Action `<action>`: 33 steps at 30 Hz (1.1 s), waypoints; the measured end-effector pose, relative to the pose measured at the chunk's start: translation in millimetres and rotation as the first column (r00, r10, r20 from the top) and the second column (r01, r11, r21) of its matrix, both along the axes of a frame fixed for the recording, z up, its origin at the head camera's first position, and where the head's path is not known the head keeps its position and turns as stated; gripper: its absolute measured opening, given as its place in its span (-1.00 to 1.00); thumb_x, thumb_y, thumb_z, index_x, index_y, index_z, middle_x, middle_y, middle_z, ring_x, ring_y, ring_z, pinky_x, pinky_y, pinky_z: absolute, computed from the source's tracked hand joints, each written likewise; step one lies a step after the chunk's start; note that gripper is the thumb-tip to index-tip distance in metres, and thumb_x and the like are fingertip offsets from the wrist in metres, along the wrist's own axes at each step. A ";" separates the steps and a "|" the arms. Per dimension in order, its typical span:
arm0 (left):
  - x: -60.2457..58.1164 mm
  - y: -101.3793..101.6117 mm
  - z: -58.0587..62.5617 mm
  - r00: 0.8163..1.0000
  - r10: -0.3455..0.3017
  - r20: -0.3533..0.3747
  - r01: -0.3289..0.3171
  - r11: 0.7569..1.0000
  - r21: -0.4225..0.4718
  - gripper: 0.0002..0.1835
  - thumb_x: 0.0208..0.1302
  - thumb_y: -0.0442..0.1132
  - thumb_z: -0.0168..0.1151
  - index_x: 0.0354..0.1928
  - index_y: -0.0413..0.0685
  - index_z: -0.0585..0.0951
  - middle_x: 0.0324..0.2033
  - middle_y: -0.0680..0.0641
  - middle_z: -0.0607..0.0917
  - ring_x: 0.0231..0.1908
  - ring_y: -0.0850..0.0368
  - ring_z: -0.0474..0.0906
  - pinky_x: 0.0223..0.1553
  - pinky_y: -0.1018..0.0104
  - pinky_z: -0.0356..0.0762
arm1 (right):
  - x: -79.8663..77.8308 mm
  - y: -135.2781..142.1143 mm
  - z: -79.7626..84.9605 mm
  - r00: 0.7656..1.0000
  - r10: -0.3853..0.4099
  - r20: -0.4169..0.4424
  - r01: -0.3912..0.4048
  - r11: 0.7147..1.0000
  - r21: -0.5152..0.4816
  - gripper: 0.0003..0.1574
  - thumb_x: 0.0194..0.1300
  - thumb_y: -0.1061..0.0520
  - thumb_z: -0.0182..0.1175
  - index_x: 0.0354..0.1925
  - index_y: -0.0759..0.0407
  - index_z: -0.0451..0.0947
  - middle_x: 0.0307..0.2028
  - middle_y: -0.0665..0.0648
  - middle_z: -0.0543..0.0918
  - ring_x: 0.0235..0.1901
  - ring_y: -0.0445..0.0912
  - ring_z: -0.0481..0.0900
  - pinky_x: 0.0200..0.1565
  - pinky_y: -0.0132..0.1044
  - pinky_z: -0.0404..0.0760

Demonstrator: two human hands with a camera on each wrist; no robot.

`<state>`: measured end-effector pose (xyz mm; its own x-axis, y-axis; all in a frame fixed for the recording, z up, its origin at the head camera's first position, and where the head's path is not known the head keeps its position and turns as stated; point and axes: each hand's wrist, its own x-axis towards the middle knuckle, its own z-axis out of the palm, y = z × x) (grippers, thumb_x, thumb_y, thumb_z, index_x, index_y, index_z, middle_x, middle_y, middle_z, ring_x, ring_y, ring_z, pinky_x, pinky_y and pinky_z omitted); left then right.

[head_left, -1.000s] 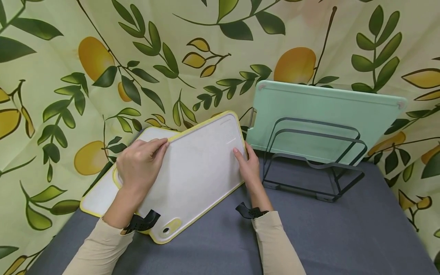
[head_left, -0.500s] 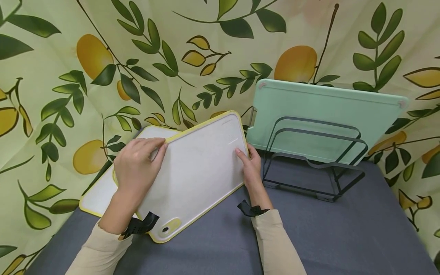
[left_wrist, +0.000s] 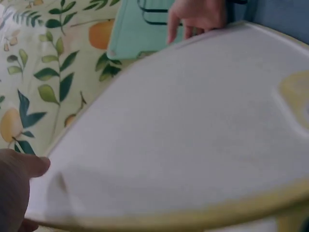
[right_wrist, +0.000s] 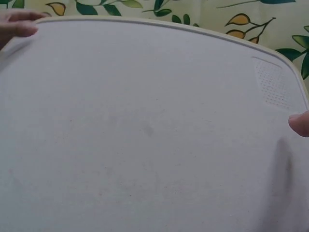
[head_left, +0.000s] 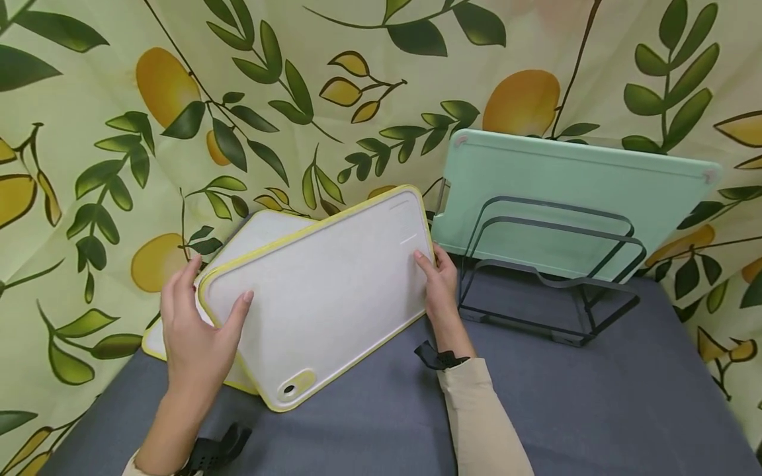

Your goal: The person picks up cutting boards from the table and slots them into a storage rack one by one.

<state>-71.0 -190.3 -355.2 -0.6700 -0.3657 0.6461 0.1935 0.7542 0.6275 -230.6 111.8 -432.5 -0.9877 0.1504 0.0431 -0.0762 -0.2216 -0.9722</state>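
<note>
Right hand [head_left: 442, 285] pinches the yellow-rimmed white cutting board [head_left: 333, 291], presumably steadying its tilt, while the left hand [head_left: 198, 337] spreads at its corner.

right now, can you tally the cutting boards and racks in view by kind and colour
White yellow-rimmed cutting boards: 2 (front board, back board)
Mint-green cutting board: 1
Dark cutting-board rack: 1
Total: 4
</note>
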 end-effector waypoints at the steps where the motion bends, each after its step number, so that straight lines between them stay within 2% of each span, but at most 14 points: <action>1: 2.9 -1.5 -3.9 1.000 -0.002 0.025 0.001 1.000 0.024 -0.09 0.08 -0.35 0.52 0.49 -0.08 0.32 0.33 -0.30 0.43 0.32 -0.17 0.33 0.32 0.36 0.25 | -0.1 0.5 0.8 1.000 0.004 0.001 -0.004 1.000 -0.005 -0.39 0.42 0.14 0.23 0.36 0.26 0.42 0.11 0.15 0.53 -0.04 -0.13 0.49 0.04 -0.25 0.46; 3: 8.1 -3.3 -11.4 0.997 -0.007 0.074 0.001 0.997 0.079 -0.05 0.10 -0.35 0.50 0.53 -0.01 0.26 0.32 -0.29 0.45 0.26 -0.04 0.38 0.21 0.57 0.23 | -0.4 1.4 1.8 1.000 0.011 0.005 -0.011 1.000 -0.007 -0.38 0.43 0.14 0.22 0.38 0.25 0.40 0.15 0.18 0.51 -0.02 -0.12 0.48 0.06 -0.24 0.44; 5: 13.6 -4.4 -19.9 0.994 -0.019 0.107 0.002 0.988 0.156 -0.03 0.13 -0.36 0.48 0.55 0.08 0.21 0.30 -0.24 0.48 0.22 0.15 0.42 0.17 0.70 0.24 | -0.5 0.9 1.8 1.000 0.022 0.009 -0.022 1.000 -0.010 -0.38 0.43 0.14 0.22 0.39 0.25 0.39 0.18 0.19 0.50 0.00 -0.11 0.47 0.07 -0.23 0.43; 9: 19.8 -2.3 -35.2 0.989 -0.086 0.119 0.045 0.949 0.311 -0.09 0.21 -0.40 0.41 0.54 0.12 0.21 0.20 0.00 0.51 0.06 0.44 0.44 0.06 0.74 0.34 | -1.0 -0.1 1.3 1.000 0.022 0.006 -0.022 1.000 -0.014 -0.38 0.43 0.14 0.22 0.38 0.24 0.40 0.17 0.19 0.51 0.00 -0.11 0.48 0.07 -0.23 0.44; 11: 20.8 -1.0 -42.1 0.986 -0.124 0.108 0.077 0.928 0.365 -0.18 0.24 -0.44 0.37 0.51 0.01 0.27 0.14 0.13 0.51 0.05 0.44 0.48 0.03 0.74 0.39 | -1.4 -0.3 0.6 1.000 0.016 0.005 -0.016 1.000 -0.020 -0.39 0.42 0.14 0.23 0.37 0.24 0.42 0.14 0.17 0.52 -0.02 -0.11 0.48 0.07 -0.24 0.44; 14: 21.7 1.3 -49.9 0.980 -0.181 0.082 0.121 0.870 0.479 -0.27 0.29 -0.48 0.31 0.47 -0.09 0.31 0.09 0.20 0.55 0.05 0.40 0.56 0.00 0.74 0.47 | -2.0 -0.4 -0.3 1.000 0.009 0.006 -0.009 1.000 -0.017 -0.41 0.43 0.14 0.22 0.37 0.22 0.43 0.12 0.15 0.53 -0.03 -0.13 0.49 0.05 -0.25 0.44; 17: 21.8 4.4 -55.3 0.974 -0.224 0.043 0.157 0.794 0.588 -0.36 0.32 -0.51 0.26 0.42 -0.12 0.36 0.04 0.13 0.63 0.02 0.38 0.63 -0.07 0.68 0.58 | -2.4 -0.4 -1.1 1.000 0.008 0.012 -0.008 1.000 -0.013 -0.42 0.44 0.14 0.21 0.37 0.20 0.43 0.15 0.16 0.53 -0.03 -0.14 0.50 0.05 -0.26 0.45; 18: 22.1 5.3 -57.4 0.973 -0.229 0.035 0.162 0.778 0.607 -0.39 0.32 -0.51 0.25 0.39 -0.13 0.39 0.00 0.10 0.65 -0.02 0.37 0.65 -0.11 0.66 0.60 | -2.4 -0.6 -1.2 1.000 0.008 0.015 -0.008 1.000 -0.010 -0.41 0.44 0.15 0.21 0.38 0.20 0.43 0.17 0.17 0.53 -0.03 -0.14 0.50 0.06 -0.27 0.45; 20: 22.6 7.8 -61.4 0.973 -0.228 0.027 0.164 0.770 0.616 -0.52 0.32 -0.51 0.26 0.26 -0.14 0.50 -0.09 0.08 0.69 -0.14 0.37 0.69 -0.20 0.62 0.64 | -2.3 -0.6 -1.0 1.000 0.008 0.021 -0.008 1.000 0.000 -0.40 0.45 0.15 0.21 0.39 0.18 0.42 0.22 0.19 0.52 -0.01 -0.14 0.50 0.06 -0.27 0.46; 25: 22.6 16.1 -68.9 0.986 -0.166 0.034 0.112 0.788 0.605 -0.86 0.32 -0.48 0.29 -0.12 -0.22 0.67 -0.40 0.18 0.76 -0.43 0.39 0.71 -0.44 0.57 0.64 | -2.6 -1.0 0.1 1.000 0.011 0.025 -0.011 1.000 0.025 -0.38 0.45 0.16 0.21 0.42 0.17 0.40 0.32 0.24 0.48 0.08 -0.06 0.49 0.09 -0.25 0.46; 29: 20.4 19.4 -70.7 0.990 -0.141 0.028 0.092 0.768 0.634 -0.94 0.34 -0.44 0.28 -0.21 -0.21 0.68 -0.48 0.20 0.76 -0.48 0.40 0.70 -0.49 0.56 0.63 | -3.4 -1.1 -0.4 1.000 0.019 0.025 -0.019 0.999 0.031 -0.36 0.45 0.17 0.20 0.44 0.18 0.37 0.37 0.25 0.44 0.19 0.00 0.46 0.16 -0.22 0.44; 33: 18.2 19.5 -71.9 0.986 -0.163 0.031 0.100 0.732 0.674 -0.94 0.38 -0.40 0.25 -0.22 -0.13 0.67 -0.48 0.18 0.77 -0.47 0.38 0.72 -0.50 0.53 0.64 | -3.9 -0.5 -2.3 0.999 0.028 0.029 -0.029 0.999 0.028 -0.34 0.46 0.17 0.20 0.45 0.19 0.34 0.41 0.25 0.40 0.28 0.04 0.41 0.26 -0.16 0.39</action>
